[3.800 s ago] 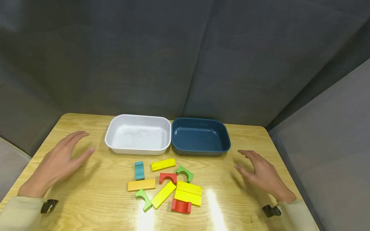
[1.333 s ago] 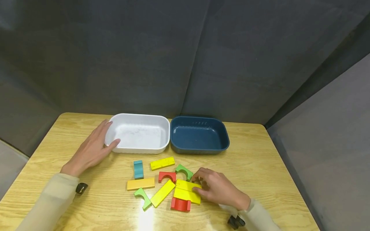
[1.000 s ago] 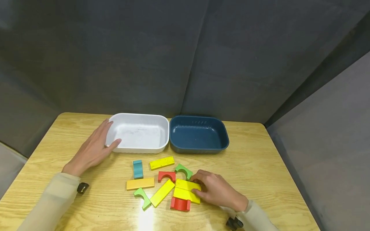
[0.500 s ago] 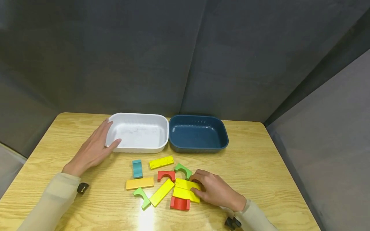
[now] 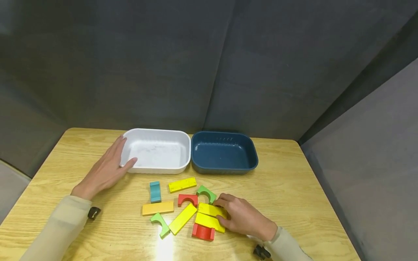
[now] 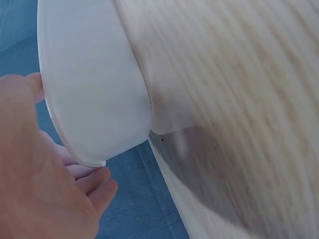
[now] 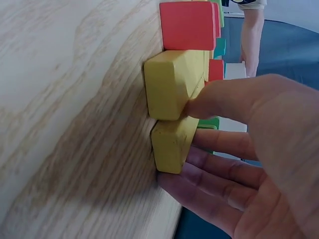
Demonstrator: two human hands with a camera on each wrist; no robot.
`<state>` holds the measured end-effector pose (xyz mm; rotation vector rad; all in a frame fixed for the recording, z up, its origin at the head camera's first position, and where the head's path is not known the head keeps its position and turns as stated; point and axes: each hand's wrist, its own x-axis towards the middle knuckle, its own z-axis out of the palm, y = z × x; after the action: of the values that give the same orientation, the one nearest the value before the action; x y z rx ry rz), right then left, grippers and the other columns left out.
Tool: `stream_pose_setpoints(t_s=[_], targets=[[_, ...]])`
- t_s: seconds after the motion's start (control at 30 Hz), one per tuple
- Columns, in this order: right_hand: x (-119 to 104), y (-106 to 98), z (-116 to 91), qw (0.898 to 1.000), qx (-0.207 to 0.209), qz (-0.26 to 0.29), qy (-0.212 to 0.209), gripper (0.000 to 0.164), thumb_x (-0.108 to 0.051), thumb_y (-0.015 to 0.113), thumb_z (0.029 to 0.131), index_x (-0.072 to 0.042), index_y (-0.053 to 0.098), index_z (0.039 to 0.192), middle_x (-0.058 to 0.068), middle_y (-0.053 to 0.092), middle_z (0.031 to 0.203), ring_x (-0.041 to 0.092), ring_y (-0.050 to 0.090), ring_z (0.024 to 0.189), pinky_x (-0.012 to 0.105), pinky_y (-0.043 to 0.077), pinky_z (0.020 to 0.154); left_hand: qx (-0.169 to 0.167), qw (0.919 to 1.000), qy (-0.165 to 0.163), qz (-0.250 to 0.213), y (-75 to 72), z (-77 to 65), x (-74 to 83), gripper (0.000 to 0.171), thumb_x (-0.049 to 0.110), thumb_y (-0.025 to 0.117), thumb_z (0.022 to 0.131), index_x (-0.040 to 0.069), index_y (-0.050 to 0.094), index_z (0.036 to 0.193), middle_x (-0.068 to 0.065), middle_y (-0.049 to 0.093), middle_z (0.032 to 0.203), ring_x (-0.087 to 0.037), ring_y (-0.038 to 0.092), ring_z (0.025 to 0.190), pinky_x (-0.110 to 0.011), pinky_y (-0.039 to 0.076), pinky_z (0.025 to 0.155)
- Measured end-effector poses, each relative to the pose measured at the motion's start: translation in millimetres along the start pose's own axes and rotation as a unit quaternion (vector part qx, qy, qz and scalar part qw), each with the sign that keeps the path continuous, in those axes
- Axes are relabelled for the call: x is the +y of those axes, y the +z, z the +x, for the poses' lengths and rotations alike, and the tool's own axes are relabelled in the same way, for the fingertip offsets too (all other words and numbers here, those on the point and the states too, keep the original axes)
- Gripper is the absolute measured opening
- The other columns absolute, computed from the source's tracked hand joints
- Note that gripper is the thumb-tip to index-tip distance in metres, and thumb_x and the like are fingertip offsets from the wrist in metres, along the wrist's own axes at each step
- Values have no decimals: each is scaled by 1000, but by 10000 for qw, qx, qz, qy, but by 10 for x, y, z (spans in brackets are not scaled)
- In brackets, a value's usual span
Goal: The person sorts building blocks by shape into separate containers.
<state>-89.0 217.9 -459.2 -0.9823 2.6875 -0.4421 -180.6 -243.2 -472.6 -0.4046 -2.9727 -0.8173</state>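
Note:
My left hand (image 5: 104,170) rests at the left end of the white tray (image 5: 153,170), its thumb on the front rim and fingers along the side. In the left wrist view the fingers lie fairly straight at the tray's edge. My right hand (image 5: 243,215) pinches the farther of two flat yellow blocks (image 7: 168,149) lying side by side. Its thumb presses into the seam against the nearer yellow block (image 5: 209,221), and its fingers reach round the far side, low by the tabletop. A red arch block (image 5: 203,232) stands against the nearer block's front.
A dark blue tray (image 5: 225,170) stands right of the white one. Around the right hand lie a green arch (image 5: 209,192), a red arch (image 5: 187,198) and another yellow block (image 5: 183,218). Farther left are an orange block (image 5: 158,208), a blue arch (image 5: 155,192) and a light green arch (image 5: 161,224).
Both hands have come inward, the left to the white tray, the right to the yellow blocks. In the last half second a narrow gap has opened between the two yellow blocks.

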Motion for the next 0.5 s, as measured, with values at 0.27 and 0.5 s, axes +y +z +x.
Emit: stream_pose_setpoints(t_s=[0.27,0.5], targets=[[-12,14,-15,9998,-162,15,101,41,-22,84,94,-7,75,131,2,68,123,9,64,98,31,62,91,-235,9997,-82,-17,31,-23,13,95,59,43,111,4,-6,171,-10,-14,179,-45,5,164,-68,18,127],[23,21,-27,10000,64,41,18,39,-19,83,94,-8,75,130,0,67,119,7,62,95,28,61,87,-241,9997,-75,5,42,-26,19,93,58,40,113,3,-8,170,-8,-17,179,-43,3,165,-65,16,129]])
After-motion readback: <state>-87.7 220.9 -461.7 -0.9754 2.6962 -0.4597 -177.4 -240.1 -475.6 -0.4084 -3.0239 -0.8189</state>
